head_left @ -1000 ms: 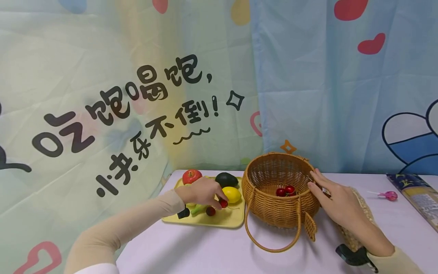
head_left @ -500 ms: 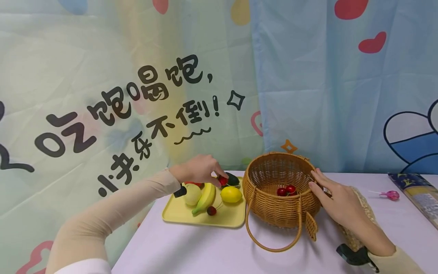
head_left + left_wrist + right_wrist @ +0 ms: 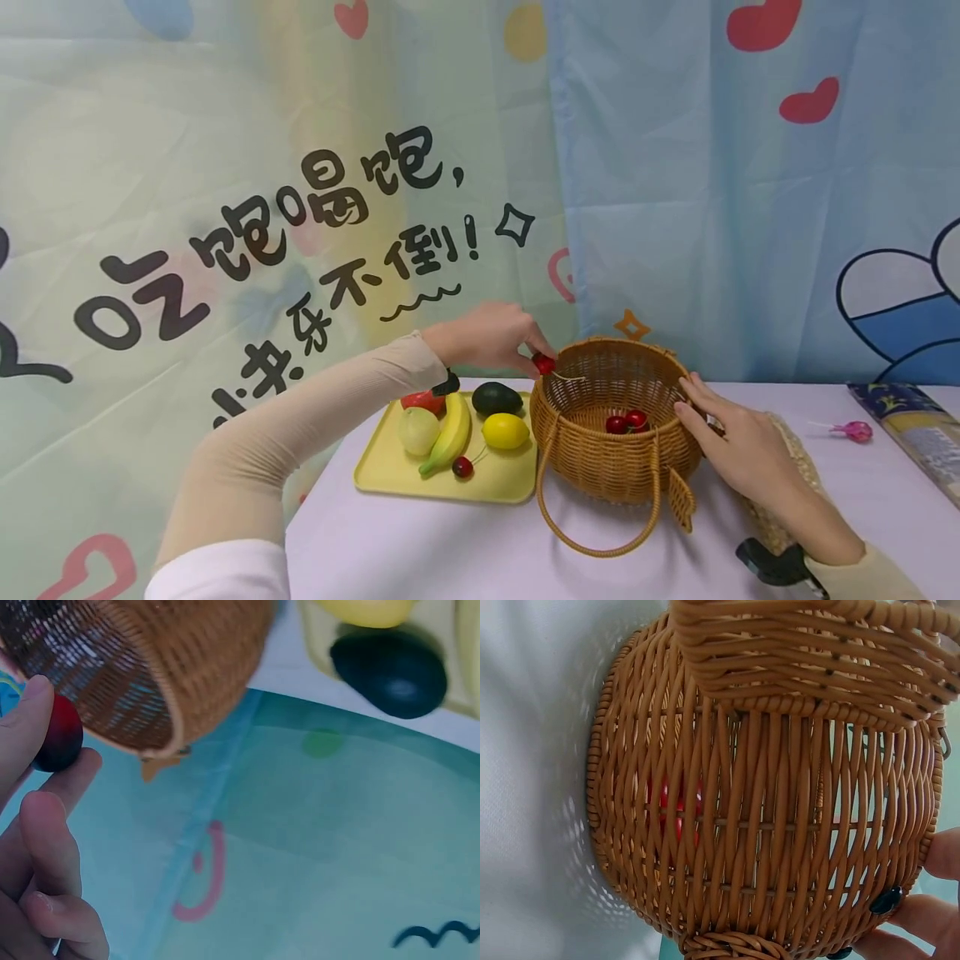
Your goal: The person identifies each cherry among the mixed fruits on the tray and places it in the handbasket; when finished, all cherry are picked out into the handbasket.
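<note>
Fingers [image 3: 79,776] of my left hand [image 3: 491,337] pinch a cherry [image 3: 543,364], moved from over the tray [image 3: 495,481] to the left rim of the basket [image 3: 592,467], near the tabletop's [image 3: 420,554] back edge; my right hand [image 3: 738,433] still touches the basket, fingers straight.

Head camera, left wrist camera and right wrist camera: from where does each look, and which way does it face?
Head: worn on the head, facing forward and down to the tray, basket and curtain; both sleeves, left grip and right grip show.
Left wrist: worn there, facing the basket's opening and curtain; left grip shows, pinching a cherry.
Right wrist: worn there, facing the basket's woven side; part of the right grip shows.
Head and left wrist views share the held cherry and the avocado.
</note>
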### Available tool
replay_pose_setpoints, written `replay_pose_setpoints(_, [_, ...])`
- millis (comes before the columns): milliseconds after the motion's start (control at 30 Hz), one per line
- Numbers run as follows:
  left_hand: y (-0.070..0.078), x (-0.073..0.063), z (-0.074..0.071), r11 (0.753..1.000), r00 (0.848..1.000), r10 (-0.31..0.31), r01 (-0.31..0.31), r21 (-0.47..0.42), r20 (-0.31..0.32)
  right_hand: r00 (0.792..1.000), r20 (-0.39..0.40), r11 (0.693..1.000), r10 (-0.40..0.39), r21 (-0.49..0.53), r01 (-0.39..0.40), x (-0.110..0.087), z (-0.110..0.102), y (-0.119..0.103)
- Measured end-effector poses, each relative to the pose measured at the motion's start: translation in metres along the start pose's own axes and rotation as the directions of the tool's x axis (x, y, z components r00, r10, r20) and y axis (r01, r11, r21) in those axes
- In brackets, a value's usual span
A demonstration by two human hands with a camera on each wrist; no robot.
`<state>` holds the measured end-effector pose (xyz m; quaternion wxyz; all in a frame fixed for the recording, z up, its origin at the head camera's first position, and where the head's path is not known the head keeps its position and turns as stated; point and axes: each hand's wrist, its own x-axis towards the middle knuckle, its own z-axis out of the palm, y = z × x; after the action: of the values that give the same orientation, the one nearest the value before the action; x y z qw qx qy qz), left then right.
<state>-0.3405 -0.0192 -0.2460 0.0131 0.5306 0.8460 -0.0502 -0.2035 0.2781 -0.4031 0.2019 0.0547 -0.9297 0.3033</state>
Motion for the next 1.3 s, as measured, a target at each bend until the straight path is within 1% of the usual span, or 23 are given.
replay_pose_setpoints(100, [0.009, 0.019, -0.003, 0.999, 1.0, 0.019, -0.02, 0.036, 0.023, 1.0, -0.006, 1.0, -0.003, 0.0, 0.003, 0.001, 0.0, 0.0])
replay_pose_setpoints(167, [0.014, 0.032, -0.002, 0.998, 0.999, 0.021, -0.024, 0.059, 0.039, 1.0, -0.006, 1.0, -0.004, 0.0, 0.004, 0.002, -0.001, -0.001])
replay_pose_setpoints(333, [0.024, 0.061, 0.003, 0.996, 0.998, 0.049, -0.053, 0.066, 0.049, 1.0, 0.005, 1.0, 0.0, -0.004, 0.0, 0.003, -0.003, -0.002])
replay_pose_setpoints(467, [0.028, 0.081, 0.008, 0.995, 0.996, 0.079, -0.081, 0.057, 0.038, 1.0, 0.019, 1.0, 0.012, -0.006, -0.012, 0.003, -0.004, -0.002])
replay_pose_setpoints(600, [0.03, 0.099, 0.016, 0.994, 0.995, 0.082, -0.086, 0.073, 0.047, 1.0, 0.021, 1.0, 0.017, -0.013, -0.017, 0.002, -0.005, -0.002])
replay_pose_setpoints(700, [0.031, 0.11, 0.023, 0.994, 0.995, 0.076, -0.082, 0.079, 0.068, 1.0, 0.016, 1.0, 0.012, -0.019, -0.012, 0.001, -0.005, -0.002])
replay_pose_setpoints(833, [0.033, 0.12, 0.031, 0.996, 0.993, 0.069, -0.074, 0.058, 0.097, 1.0, 0.025, 1.0, 0.017, -0.02, -0.017, 0.0, -0.004, -0.003])
replay_pose_setpoints(1033, [0.038, 0.136, 0.037, 0.999, 0.99, 0.046, -0.049, 0.023, 0.131, 0.999, 0.034, 0.999, 0.032, -0.015, -0.032, -0.001, -0.003, -0.002])
replay_pose_setpoints(1200, [0.042, 0.143, 0.047, 0.999, 0.986, 0.037, -0.041, 0.022, 0.16, 0.999, 0.024, 1.0, 0.023, -0.013, -0.023, -0.001, -0.003, -0.003])
replay_pose_setpoints(1300, [0.042, 0.145, 0.053, 0.999, 0.987, 0.031, -0.034, 0.017, 0.156, 1.0, 0.02, 1.0, 0.017, -0.013, -0.017, -0.001, -0.003, -0.003])
